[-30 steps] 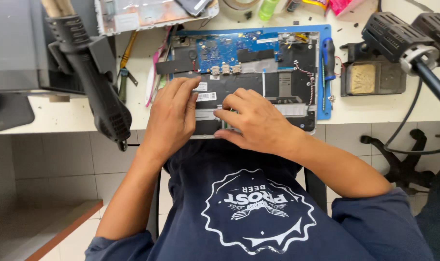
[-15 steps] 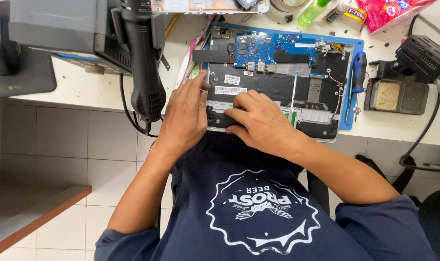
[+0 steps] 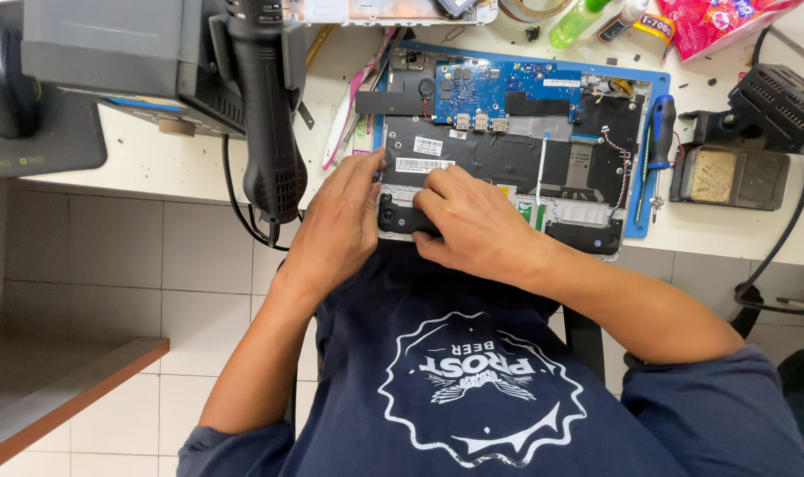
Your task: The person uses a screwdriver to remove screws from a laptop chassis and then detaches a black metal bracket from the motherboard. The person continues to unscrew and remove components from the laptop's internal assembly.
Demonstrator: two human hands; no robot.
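Left hand (image 3: 338,223): laid flat, fingers stretched out and close together, resting on the near left corner of the opened laptop base (image 3: 508,168); fingertips touching the dark inner panel just beside a white label; nothing gripped.
Right hand (image 3: 473,225): curled palm-down over the near edge of the laptop base, fingers bent and pressed on a black part at the front left; whether anything is pinched under the fingers, cannot tell.
Hands together: side by side, nearly touching, both at the near left of the laptop base.
Laptop base: bottom cover off, lying on a blue mat (image 3: 636,221) on the white tabletop (image 3: 155,168), straight ahead of the person's chest; near edge at the tabletop's front edge.
Circuit board (image 3: 499,88): blue, in the far part of the laptop base, well beyond both hands.
Screwdriver (image 3: 660,150): blue and black handle, lying along the right edge of the mat, apart from the hands.
Hot-air gun (image 3: 265,115): black, hanging nozzle-down at the left, just beside the left hand but not touching.
Sponge tray (image 3: 729,177): dark holder on the tabletop, right of the mat.
Green bottle (image 3: 574,22): lying at the far edge, above the mat.
Red packet (image 3: 711,22): at the far right corner of the tabletop.
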